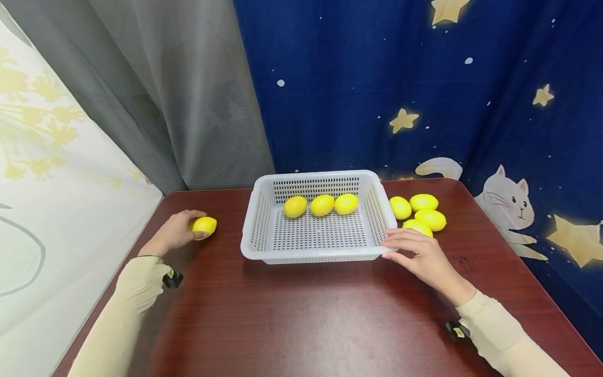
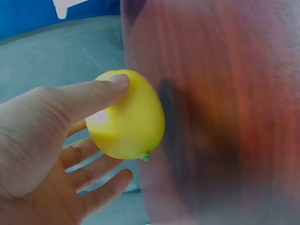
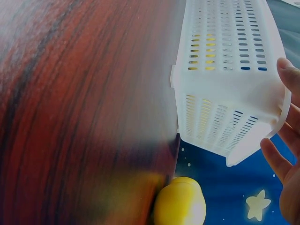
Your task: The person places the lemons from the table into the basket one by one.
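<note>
My left hand [image 1: 176,230] grips a yellow lemon [image 1: 204,227] at the left of the table. The left wrist view shows the thumb on one side of this lemon [image 2: 126,117] and fingers behind it, with a shadow on the wood beside it. A white perforated plastic basket [image 1: 325,253] stands mid-table with three lemons [image 1: 322,206] in a row inside. My right hand [image 1: 421,256] holds the rim at its near right corner. In the right wrist view, thumb and fingers lie around the rim of the basket [image 3: 211,84].
Several loose lemons [image 1: 430,220] lie together right of the basket, close to my right hand. The dark red wooden table [image 1: 301,314] ends at a grey curtain [image 1: 207,104] and a blue starry curtain [image 1: 339,94]. A white patterned cloth [image 1: 56,183] hangs at the left.
</note>
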Demonstrator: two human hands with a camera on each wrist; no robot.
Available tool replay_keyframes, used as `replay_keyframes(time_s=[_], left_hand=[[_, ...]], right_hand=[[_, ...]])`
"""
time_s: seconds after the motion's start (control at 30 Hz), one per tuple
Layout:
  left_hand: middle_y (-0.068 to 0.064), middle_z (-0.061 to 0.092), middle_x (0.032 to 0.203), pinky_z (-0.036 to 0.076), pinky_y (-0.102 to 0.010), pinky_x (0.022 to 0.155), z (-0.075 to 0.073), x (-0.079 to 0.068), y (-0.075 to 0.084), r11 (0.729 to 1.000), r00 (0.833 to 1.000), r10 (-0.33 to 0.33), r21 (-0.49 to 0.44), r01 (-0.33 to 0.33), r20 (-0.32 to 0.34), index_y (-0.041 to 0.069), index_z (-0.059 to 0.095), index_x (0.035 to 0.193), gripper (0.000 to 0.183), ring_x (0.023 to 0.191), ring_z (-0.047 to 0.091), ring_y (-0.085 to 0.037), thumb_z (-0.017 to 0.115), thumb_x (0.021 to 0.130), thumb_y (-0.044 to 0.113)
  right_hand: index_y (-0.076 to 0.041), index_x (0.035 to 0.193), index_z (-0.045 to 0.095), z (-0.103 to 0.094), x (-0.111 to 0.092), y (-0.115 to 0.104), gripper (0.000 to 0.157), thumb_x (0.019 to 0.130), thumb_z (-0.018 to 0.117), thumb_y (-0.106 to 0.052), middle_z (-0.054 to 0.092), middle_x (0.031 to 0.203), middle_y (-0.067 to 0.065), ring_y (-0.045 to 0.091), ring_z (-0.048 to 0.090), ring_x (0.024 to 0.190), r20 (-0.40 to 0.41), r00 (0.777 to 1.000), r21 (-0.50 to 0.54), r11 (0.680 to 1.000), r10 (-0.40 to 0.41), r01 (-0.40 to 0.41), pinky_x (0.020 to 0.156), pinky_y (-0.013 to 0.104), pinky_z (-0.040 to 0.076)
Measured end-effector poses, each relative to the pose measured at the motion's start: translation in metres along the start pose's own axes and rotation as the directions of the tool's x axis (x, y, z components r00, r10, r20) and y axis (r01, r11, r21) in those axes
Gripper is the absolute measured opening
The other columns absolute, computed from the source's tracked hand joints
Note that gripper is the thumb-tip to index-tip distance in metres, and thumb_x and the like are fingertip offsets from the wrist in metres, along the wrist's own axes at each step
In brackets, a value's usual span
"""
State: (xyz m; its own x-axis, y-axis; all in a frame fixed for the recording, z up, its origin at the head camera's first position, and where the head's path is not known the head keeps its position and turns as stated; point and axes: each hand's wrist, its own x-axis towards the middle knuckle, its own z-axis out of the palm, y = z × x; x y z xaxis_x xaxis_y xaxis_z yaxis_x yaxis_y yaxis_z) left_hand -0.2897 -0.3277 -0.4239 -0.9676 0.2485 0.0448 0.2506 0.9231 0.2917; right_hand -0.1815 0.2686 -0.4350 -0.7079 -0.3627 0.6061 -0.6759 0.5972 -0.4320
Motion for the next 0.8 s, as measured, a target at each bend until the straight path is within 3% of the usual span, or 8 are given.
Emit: replay_keyframes(time_s=[0.37,0.53,0.8], left_hand=[[-0.022,0.066,0.12,0.05,-0.047,0.082,-0.027,0.008,0.023,0.999,0.996,0.043,0.01,-0.042,-0.08,-0.001,0.058,0.132,0.058,0.094,0.06,-0.031,0.078,0.085,0.026],[-0.021,0.067,0.117,0.05,-0.046,0.081,-0.032,0.009,0.032,0.999,0.995,0.043,0.015,-0.042,-0.085,0.0,0.058,0.132,0.06,0.092,0.061,-0.03,0.078,0.085,0.031],[-0.02,0.068,0.115,0.05,-0.045,0.08,-0.035,0.011,0.041,0.999,0.993,0.051,0.022,-0.049,-0.109,0.001,0.06,0.13,0.059,0.091,0.061,-0.03,0.078,0.084,0.034]], right_hand=[[-0.013,0.104,0.079,0.0,0.001,0.0,0.04,0.065,0.091,-0.011,0.076,0.109,0.007,0.016,0.066,0.109,0.003,1.0,-0.005,1.0,-0.005,0.005,0.103,0.0,0.035],[-0.013,0.103,0.079,-0.001,0.001,-0.001,0.039,0.066,0.091,-0.014,0.076,0.109,0.007,0.017,0.067,0.109,0.007,1.0,-0.021,1.0,-0.009,0.009,0.103,0.0,0.035],[-0.015,0.109,0.077,-0.002,-0.002,-0.004,0.042,0.068,0.09,-0.017,0.075,0.115,0.005,0.021,0.067,0.112,0.019,1.0,-0.128,0.992,-0.009,0.012,0.106,-0.002,0.026]])
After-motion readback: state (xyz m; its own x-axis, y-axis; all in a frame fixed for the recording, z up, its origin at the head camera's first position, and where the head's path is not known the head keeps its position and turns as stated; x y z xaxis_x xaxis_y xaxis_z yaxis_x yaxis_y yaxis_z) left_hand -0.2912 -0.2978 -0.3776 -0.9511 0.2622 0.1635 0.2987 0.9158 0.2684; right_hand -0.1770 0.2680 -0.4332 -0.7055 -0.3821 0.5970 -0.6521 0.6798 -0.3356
